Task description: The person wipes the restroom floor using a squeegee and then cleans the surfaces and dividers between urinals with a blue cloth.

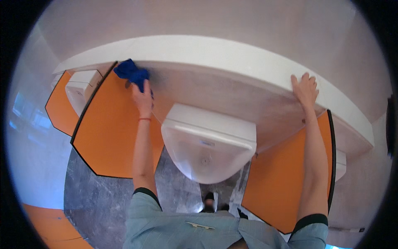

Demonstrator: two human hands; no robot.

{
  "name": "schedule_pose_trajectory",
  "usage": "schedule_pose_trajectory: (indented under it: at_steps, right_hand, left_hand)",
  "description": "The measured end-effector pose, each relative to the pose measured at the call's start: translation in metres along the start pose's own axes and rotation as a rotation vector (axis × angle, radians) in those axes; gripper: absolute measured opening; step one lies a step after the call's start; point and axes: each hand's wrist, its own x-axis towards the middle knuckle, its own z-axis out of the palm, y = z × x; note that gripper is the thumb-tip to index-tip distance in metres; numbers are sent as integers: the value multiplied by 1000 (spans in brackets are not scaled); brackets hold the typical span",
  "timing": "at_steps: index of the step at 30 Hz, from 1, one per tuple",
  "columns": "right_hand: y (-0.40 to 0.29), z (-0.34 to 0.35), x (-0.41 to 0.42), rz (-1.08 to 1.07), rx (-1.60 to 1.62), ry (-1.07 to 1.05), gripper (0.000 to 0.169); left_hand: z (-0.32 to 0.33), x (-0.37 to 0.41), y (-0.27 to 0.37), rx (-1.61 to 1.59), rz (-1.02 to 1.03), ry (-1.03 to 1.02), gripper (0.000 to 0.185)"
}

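Note:
A blue cloth (132, 72) is in my left hand (143, 98), near the top rear corner of the left orange partition panel (115, 133) and the wall just below the white ledge. My right hand (306, 90), with fingers spread and nothing visible in it, rests on the front edge of the white ledge (199, 48) at the right. Between my arms, lower down, a white ceramic urinal (208, 146) is fixed to the wall.
The right orange partition panel (279, 180) stands beside my right forearm. Further urinals show beyond the panels, at the left (81, 90) and right (340, 165). Grey floor (102, 202) lies below, with a shoe (209, 199) under the central urinal.

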Motion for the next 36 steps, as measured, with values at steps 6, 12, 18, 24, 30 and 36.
schedule_pose_trajectory:
  at_steps: [6, 12, 18, 24, 30, 36]
  right_hand:
    - [-7, 5, 0, -10, 21, -1, 63]
    - [-13, 1, 1, -5, 17, -17, 66]
    - [-4, 5, 2, -25, 52, 40, 65]
    - [0, 10, 4, -42, 88, 54, 63]
    - [-5, 9, 0, -43, 102, 27, 61]
    - [-7, 11, -3, -23, 95, 22, 61]
  left_hand:
    - [79, -161, -75, 680, 680, -122, 25]
    - [183, -287, 1, 415, 682, -473, 28]
    - [189, -296, 30, 266, 701, -689, 30]
    - [105, -161, -75, 428, 578, -450, 39]
    - [61, -124, -101, 661, 581, -133, 25]
    - [145, -247, -39, 463, 619, -409, 26]
